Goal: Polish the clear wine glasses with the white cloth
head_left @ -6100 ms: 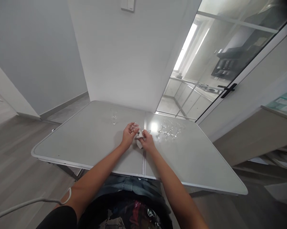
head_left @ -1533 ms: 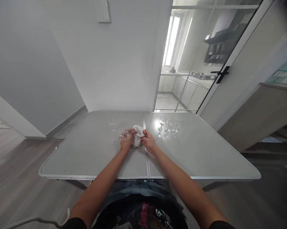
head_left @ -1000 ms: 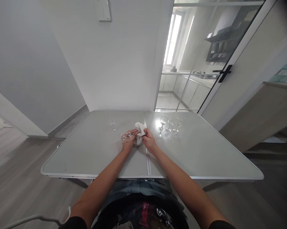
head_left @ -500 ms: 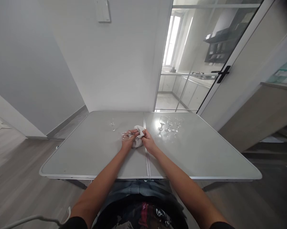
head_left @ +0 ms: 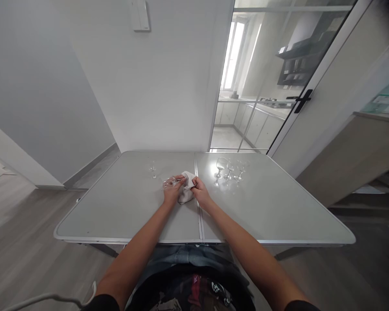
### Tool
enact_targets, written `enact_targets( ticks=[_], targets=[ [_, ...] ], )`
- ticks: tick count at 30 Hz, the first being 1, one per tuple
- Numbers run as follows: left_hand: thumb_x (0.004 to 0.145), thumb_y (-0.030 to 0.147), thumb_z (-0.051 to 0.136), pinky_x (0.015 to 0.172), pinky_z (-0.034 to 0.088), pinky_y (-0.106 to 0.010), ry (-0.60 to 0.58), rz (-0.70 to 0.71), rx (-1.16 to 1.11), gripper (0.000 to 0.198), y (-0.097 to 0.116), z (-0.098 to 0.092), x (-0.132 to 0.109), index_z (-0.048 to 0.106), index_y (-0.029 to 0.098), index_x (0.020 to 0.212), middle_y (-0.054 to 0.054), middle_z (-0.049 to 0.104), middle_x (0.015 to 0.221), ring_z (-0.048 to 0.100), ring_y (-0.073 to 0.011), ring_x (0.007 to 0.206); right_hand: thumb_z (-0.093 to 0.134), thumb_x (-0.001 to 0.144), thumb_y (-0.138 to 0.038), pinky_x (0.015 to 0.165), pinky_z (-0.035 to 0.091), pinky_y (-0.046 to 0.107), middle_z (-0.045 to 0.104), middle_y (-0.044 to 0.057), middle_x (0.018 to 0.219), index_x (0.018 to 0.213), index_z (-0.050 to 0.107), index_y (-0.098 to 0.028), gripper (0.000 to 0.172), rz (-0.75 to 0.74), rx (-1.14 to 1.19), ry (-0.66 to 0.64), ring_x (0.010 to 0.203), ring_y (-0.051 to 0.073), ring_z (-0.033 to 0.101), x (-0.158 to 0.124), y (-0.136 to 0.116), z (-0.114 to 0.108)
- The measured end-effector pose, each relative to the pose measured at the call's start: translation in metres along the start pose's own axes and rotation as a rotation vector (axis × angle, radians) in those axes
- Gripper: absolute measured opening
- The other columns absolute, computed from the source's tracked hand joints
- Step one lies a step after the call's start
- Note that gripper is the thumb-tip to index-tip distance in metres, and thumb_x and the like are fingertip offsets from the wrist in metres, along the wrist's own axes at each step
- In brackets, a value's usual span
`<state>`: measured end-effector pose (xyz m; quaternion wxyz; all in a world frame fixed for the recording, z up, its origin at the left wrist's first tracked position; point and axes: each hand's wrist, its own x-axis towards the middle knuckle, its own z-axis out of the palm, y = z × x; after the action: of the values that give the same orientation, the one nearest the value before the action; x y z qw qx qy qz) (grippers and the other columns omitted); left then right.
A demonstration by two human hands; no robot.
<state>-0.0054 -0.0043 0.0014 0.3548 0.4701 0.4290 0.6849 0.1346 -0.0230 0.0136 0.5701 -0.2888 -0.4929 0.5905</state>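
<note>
My left hand (head_left: 172, 190) is closed around a clear stemmed glass (head_left: 167, 183), whose bowl points left. A white cloth (head_left: 187, 194) hangs between my hands, against the right end of that glass. My right hand (head_left: 199, 189) pinches the cloth's right side. Both hands are just above the middle of the grey table (head_left: 123, 216), near its center seam. The part of the glass inside the fingers and cloth is hidden.
One stemmed glass (head_left: 153, 169) stands at the back left of the table. Three more, including a larger one (head_left: 219, 167), stand close together at the back right. Behind the table are a white wall (head_left: 162, 86) and a glass door with a black handle (head_left: 302, 101).
My left hand has shifted slightly left and down with the glass. The cloth has changed shape a little between the hands. The standing glasses have not moved.
</note>
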Motion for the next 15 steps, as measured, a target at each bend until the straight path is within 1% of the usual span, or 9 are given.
enact_targets(
  ticks=[2,4,7,9,10,13,15],
  targets=[
    [0.068,0.038,0.084,0.099,0.052,-0.044,0.045,-0.008,0.009,0.026,-0.0006,-0.0015,0.0015,0.079,0.021,0.087,-0.008,0.077,0.095,0.071,-0.0247,0.097,0.063,0.066,-0.018,0.058,0.027,0.023,0.035,-0.006,0.068,0.075,0.035,-0.023,0.03,-0.031,-0.006,0.016,0.063,0.011,0.032,-0.0011,-0.0007,-0.0011],
    [0.069,0.038,0.084,0.099,0.052,-0.044,0.037,-0.024,-0.001,0.027,-0.0008,-0.0015,0.0005,0.079,0.02,0.088,-0.008,0.077,0.096,0.071,-0.0253,0.098,0.063,0.067,-0.019,0.058,0.027,0.023,0.035,-0.006,0.069,0.075,0.035,-0.023,0.03,-0.051,0.028,0.04,0.063,0.011,0.032,-0.0011,-0.0007,-0.0006],
    [0.07,0.036,0.084,0.102,0.05,-0.045,-0.069,-0.017,-0.015,0.02,0.0004,0.0012,-0.0036,0.079,0.024,0.085,-0.007,0.076,0.098,0.07,-0.0254,0.101,0.064,0.067,-0.021,0.059,0.029,0.023,0.039,-0.006,0.071,0.078,0.037,-0.024,0.03,-0.03,0.087,0.047,0.065,0.011,0.035,0.0007,0.0017,0.0014],
    [0.071,0.036,0.084,0.104,0.05,-0.044,-0.101,0.013,-0.009,0.016,0.0015,0.0027,-0.0051,0.078,0.027,0.083,-0.005,0.076,0.098,0.07,-0.0245,0.103,0.065,0.067,-0.022,0.06,0.03,0.023,0.041,-0.006,0.071,0.079,0.038,-0.024,0.03,-0.008,0.085,0.027,0.065,0.012,0.036,0.0018,0.0034,0.001],
    [0.071,0.036,0.084,0.103,0.05,-0.044,-0.086,0.024,0.004,0.016,0.0019,0.0028,-0.0049,0.078,0.027,0.083,-0.005,0.076,0.097,0.07,-0.0243,0.103,0.064,0.067,-0.021,0.06,0.029,0.023,0.04,-0.006,0.071,0.078,0.038,-0.024,0.029,-0.005,0.064,0.017,0.065,0.011,0.035,0.0022,0.0039,0.0],
    [0.07,0.039,0.084,0.1,0.051,-0.045,0.023,0.028,0.064,0.02,0.0024,0.0007,-0.0026,0.078,0.024,0.083,-0.006,0.076,0.093,0.07,-0.0247,0.099,0.062,0.063,-0.017,0.058,0.025,0.023,0.034,-0.006,0.068,0.072,0.036,-0.023,0.029,-0.038,-0.053,0.035,0.064,0.011,0.03,0.002,0.0032,-0.0042],
    [0.07,0.039,0.084,0.098,0.052,-0.045,0.043,0.016,0.07,0.023,0.0031,-0.0004,-0.0024,0.078,0.022,0.085,-0.007,0.076,0.092,0.07,-0.0249,0.096,0.062,0.062,-0.016,0.057,0.024,0.023,0.033,-0.006,0.067,0.07,0.035,-0.022,0.028,-0.067,-0.091,0.07,0.064,0.012,0.029,0.0016,0.0023,-0.0054]
  ],
)
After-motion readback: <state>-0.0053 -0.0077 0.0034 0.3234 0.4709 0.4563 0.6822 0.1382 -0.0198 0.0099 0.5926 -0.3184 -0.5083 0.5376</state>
